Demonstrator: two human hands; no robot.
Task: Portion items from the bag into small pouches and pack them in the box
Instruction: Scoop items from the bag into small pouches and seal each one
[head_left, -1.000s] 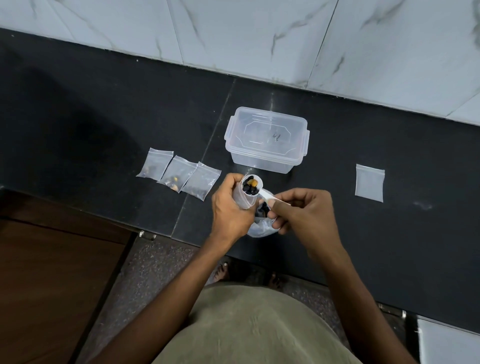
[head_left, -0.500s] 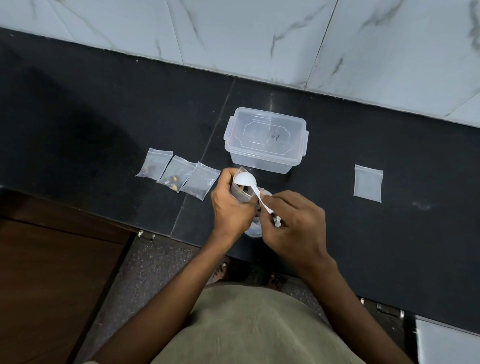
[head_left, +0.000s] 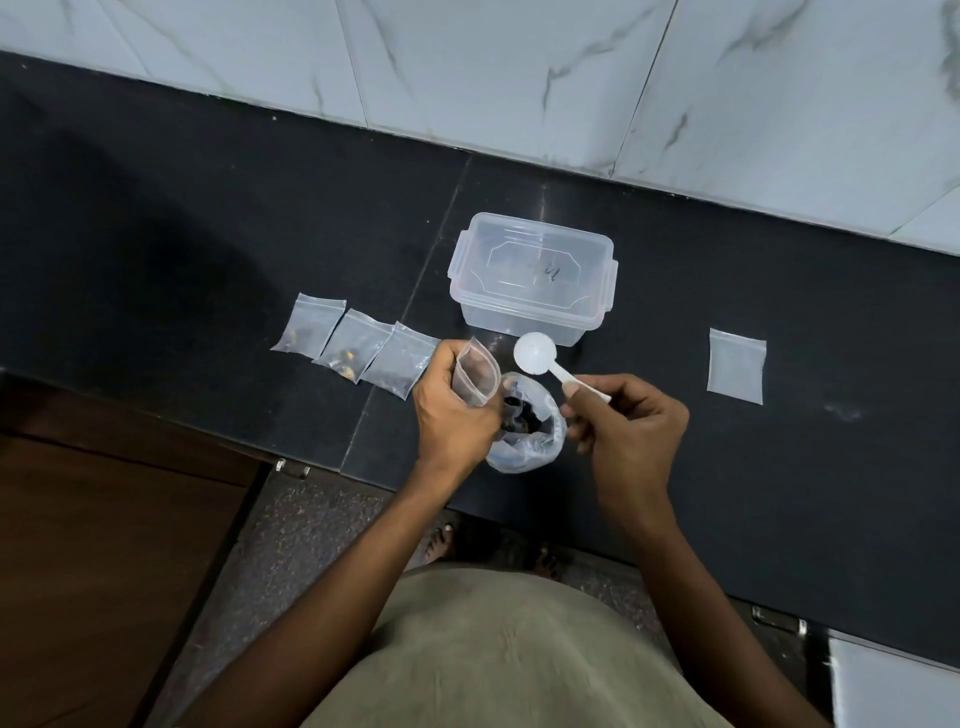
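Note:
My left hand (head_left: 453, 410) grips a small clear pouch (head_left: 475, 376), its mouth open and tilted up to the right. My right hand (head_left: 626, 428) pinches the handle of a white plastic spoon (head_left: 536, 354), whose bowl is empty and held just right of the pouch. Below and between both hands stands the open clear bag (head_left: 535, 441) with dark items inside. A clear lidded box (head_left: 532, 278) sits closed behind the hands. Three filled pouches (head_left: 356, 345) lie in a row at the left. One empty pouch (head_left: 736, 365) lies at the right.
Everything rests on a black stone counter (head_left: 779, 291) against a white marble wall (head_left: 519, 78). The counter's front edge runs just below the bag. A brown wooden surface (head_left: 104, 545) lies lower left, and speckled floor with the person's feet shows beneath.
The spoon carried dark items to the pouch, tipped over its mouth, and has now drawn back to the right with an empty bowl. My left hand kept hold of the pouch.

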